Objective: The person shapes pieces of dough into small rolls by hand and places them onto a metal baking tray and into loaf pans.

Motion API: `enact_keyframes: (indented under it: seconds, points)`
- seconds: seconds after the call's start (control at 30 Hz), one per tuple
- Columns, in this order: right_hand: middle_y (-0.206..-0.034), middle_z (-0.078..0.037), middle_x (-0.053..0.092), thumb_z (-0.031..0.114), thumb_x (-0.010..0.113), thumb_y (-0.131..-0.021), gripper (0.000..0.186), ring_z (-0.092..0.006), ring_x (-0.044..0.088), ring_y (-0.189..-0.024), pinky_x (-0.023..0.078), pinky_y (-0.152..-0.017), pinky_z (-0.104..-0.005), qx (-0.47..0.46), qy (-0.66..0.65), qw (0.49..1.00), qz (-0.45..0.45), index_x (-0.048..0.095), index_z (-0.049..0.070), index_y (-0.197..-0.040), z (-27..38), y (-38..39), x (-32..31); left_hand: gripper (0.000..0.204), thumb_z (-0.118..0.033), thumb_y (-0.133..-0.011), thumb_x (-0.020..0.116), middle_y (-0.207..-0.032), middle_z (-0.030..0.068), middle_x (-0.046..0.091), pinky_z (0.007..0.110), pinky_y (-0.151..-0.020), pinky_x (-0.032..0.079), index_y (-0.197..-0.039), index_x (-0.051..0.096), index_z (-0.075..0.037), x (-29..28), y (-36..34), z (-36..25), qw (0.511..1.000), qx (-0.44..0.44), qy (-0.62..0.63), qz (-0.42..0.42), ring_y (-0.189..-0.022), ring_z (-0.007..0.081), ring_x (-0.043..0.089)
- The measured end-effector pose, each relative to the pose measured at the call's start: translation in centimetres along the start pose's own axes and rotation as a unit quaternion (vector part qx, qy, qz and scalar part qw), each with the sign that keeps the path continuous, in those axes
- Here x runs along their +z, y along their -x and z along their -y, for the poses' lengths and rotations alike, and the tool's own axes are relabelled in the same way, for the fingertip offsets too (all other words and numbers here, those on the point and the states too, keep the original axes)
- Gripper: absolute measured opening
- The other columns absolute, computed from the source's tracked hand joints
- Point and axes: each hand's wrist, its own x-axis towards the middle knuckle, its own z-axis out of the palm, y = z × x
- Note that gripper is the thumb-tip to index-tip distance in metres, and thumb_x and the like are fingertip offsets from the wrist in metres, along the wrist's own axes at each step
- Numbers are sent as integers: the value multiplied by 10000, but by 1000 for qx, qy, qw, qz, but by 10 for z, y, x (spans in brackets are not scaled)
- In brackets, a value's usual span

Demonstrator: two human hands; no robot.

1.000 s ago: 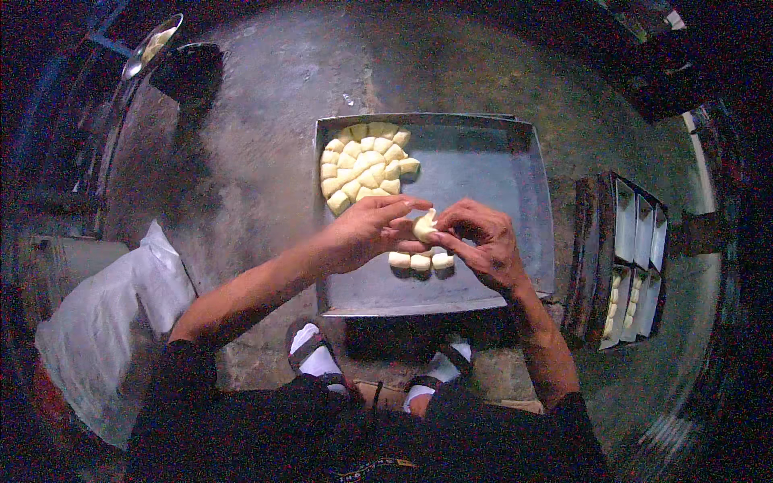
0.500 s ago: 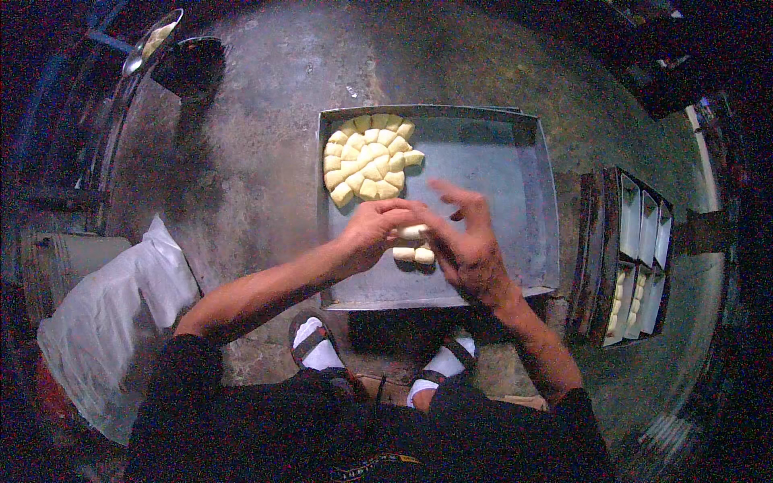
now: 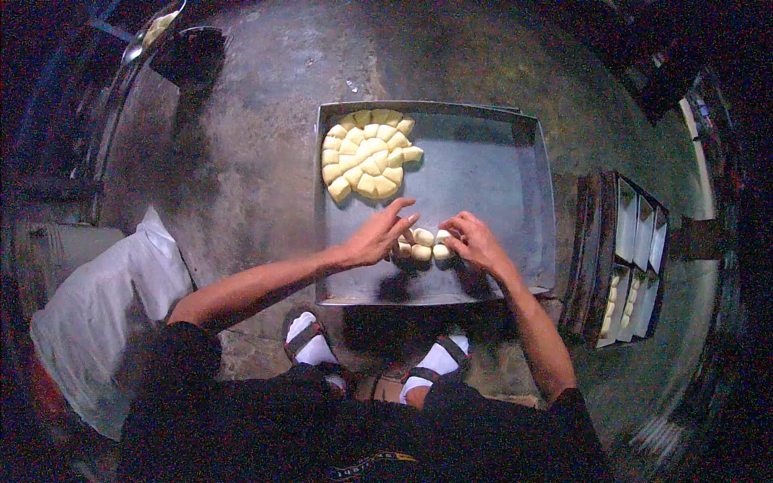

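A shallow metal tray (image 3: 491,177) lies before me. In its far left corner sits a packed cluster of pale cut dough pieces (image 3: 366,157). Nearer to me, several smooth, rounded dough balls (image 3: 421,252) stand in two short rows. My left hand (image 3: 380,237) is at the left end of these rows, its fingers apart and partly hiding the leftmost balls. On the right end, my right hand (image 3: 477,244) has its thumb and fingertips closed around a dough ball (image 3: 443,236) in the far row. Another ball rests just below that one.
To the right stands a dark stack with divided long pans (image 3: 636,225) on top, some holding rows of dough balls. A white plastic sheet (image 3: 113,314) drapes over something at the left. At the far left is a metal bowl (image 3: 153,34) with pale contents. My sandalled feet (image 3: 314,342) are below the tray's near edge.
My hands have moved apart, the right one lowering to the dough balls. More balls now show in two rows between them. The dough cluster stays in place.
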Motion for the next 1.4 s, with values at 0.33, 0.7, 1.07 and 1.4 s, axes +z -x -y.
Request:
enact_keyframes:
  seconds: [0.33, 0.7, 1.07, 1.4]
  points:
    - [-864, -176, 674, 270, 644, -809, 253, -347, 646, -848, 510, -742, -437, -53, 137, 989, 25, 696, 50, -923, -37, -76, -17, 279, -247, -928, 571, -1032, 177, 650, 393, -829, 506, -1066, 609, -8, -33, -18, 14, 937, 180, -280, -111, -924, 311, 637]
    - [-936, -223, 627, 319, 700, -731, 379, -366, 610, -871, 496, -778, -437, 58, -2, 980, -189, 570, 2, -891, -42, -253, 21, 638, -344, -913, 522, -1471, 265, 252, 571, -1096, 249, -1351, 333, 78, -91, -118, 50, 826, 174, -503, -185, -1391, 401, 212]
    - [-921, -117, 650, 150, 761, -751, 270, -227, 644, -822, 529, -732, -340, 60, -89, 956, -271, 599, 54, -944, 59, -96, -91, 511, -398, -907, 587, -1114, 203, 599, 511, -940, 449, -1155, 488, 37, -70, -90, -17, 990, 59, -72, -106, -1003, 348, 606]
    - [-932, -82, 645, 122, 737, -791, 186, -164, 653, -784, 533, -691, -306, -109, -68, 966, -224, 638, 70, -940, 127, -42, -67, 324, -321, -900, 636, -1007, 52, 639, 234, -683, 515, -1070, 592, -49, -41, -16, -82, 935, -30, 350, -42, -825, 86, 594]
